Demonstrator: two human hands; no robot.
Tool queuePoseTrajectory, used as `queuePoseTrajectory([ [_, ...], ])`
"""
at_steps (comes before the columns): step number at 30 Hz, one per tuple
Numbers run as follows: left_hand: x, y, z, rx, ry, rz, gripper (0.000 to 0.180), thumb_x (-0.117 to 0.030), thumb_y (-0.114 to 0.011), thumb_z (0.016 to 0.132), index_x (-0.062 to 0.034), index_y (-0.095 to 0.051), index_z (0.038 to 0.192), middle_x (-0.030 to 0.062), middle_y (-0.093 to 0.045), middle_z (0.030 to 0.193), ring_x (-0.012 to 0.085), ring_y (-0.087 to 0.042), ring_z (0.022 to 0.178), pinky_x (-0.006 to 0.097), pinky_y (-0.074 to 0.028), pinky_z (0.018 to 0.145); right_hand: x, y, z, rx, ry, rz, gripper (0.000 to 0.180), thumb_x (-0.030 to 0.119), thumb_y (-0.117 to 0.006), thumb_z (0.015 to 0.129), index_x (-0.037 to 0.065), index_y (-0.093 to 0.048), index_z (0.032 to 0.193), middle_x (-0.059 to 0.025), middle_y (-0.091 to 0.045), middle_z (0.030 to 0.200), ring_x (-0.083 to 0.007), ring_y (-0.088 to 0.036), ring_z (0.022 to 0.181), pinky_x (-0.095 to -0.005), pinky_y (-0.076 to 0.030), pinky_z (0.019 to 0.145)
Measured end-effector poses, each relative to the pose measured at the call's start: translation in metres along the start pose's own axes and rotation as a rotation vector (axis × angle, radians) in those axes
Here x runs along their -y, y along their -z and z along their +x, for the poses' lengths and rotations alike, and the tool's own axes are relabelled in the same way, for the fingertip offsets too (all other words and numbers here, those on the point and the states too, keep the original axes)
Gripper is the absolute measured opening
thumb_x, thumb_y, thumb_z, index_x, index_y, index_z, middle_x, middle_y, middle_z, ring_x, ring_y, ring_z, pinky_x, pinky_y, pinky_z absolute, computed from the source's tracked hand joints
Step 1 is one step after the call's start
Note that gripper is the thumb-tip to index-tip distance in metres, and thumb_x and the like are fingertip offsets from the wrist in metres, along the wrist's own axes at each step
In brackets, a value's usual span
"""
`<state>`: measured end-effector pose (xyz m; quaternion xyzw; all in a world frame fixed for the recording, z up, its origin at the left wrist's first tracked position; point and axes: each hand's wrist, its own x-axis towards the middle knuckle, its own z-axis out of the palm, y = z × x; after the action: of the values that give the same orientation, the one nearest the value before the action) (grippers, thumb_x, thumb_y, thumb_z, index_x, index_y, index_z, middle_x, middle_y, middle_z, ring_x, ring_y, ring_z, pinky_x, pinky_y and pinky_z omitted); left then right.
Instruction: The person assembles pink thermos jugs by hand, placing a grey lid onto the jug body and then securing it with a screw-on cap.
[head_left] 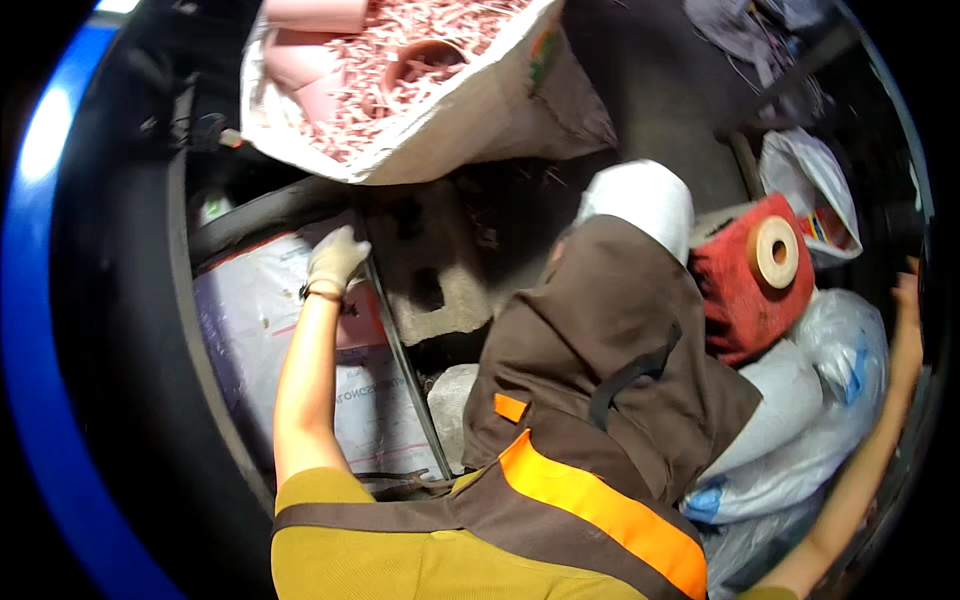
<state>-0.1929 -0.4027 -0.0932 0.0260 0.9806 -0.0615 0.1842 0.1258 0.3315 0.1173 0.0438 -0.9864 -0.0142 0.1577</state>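
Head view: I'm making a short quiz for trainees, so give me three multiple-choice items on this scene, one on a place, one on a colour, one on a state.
1. Where does the left hand rest?
A. on the metal bar beside the printed sack
B. on the red spool
C. inside the bag of pink pieces

2. What colour is the spool with the pale core?
A. blue
B. red
C. green

3. How is the left hand covered?
A. bare
B. in a black mitten
C. in a light glove

Answers: 1 A, the gloved fingers sit at the bar's top end. 2 B, its wound body is red. 3 C, pale fabric ends at the wrist.
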Motion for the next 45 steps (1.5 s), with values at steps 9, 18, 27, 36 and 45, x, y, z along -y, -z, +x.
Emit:
queuePoseTrajectory([
  [9,0.086,-0.122,-0.001,0.004,0.216,-0.995,0.050,-0.037,-0.048,0.099,0.0072,-0.061,0.120,0.0270,-0.064,0.121,0.0424,-0.061,0.105,0.042,-0.046,0.093,0.263,-0.087,-0.082,0.298,-0.525,0.621,0.030,0.022,-0.066,0.088,0.005,-0.066,0.113,-0.0159,-0.069,0.111,-0.0352,-0.065,0.104,-0.0421,-0.052,0.090],
  [18,0.079,-0.149,-0.072,0.218,0.248,0.203,0.067,-0.029,-0.063,0.082,-0.0231,-0.043,0.146,0.0205,-0.054,0.136,0.0377,-0.050,0.129,0.051,-0.042,0.105,0.293,-0.117,-0.118,0.459,-0.499,0.755,0.036,0.030,-0.063,0.092,0.013,-0.062,0.123,-0.0061,-0.067,0.117,-0.0266,-0.060,0.111,-0.0421,-0.045,0.095],
  [27,-0.055,0.138,-0.136,-0.413,-0.428,-0.623,0.043,0.003,-0.054,0.089,0.0006,-0.059,0.132,0.0181,-0.063,0.128,0.0243,-0.058,0.121,0.040,-0.044,0.106,0.318,-0.116,-0.016,-0.144,-0.375,1.146,0.056,0.033,-0.073,0.085,0.009,-0.058,0.134,-0.0134,-0.069,0.115,-0.0318,-0.069,0.095,-0.0405,-0.055,0.080],
  [36,-0.248,0.171,-0.199,-0.442,-1.275,-0.757,0.047,-0.013,-0.060,0.083,-0.0066,-0.059,0.130,0.0141,-0.062,0.123,0.0272,-0.058,0.119,0.042,-0.043,0.102,0.285,-0.141,-0.003,-0.461,-0.503,0.688,0.034,0.015,-0.055,0.097,-0.003,-0.061,0.125,-0.0185,-0.068,0.115,-0.0313,-0.066,0.107,-0.0358,-0.052,0.090],
  [45,-0.310,0.160,-0.171,-0.015,-1.055,-1.362,0.059,-0.050,-0.038,0.105,-0.0022,-0.066,0.085,0.0020,-0.063,0.077,0.0110,-0.057,0.071,0.027,-0.046,0.064,0.258,-0.122,-0.035,-0.201,-0.319,0.980,0.032,0.019,-0.055,0.098,-0.002,-0.063,0.120,-0.0160,-0.068,0.108,-0.0299,-0.067,0.102,-0.0350,-0.052,0.088],
])
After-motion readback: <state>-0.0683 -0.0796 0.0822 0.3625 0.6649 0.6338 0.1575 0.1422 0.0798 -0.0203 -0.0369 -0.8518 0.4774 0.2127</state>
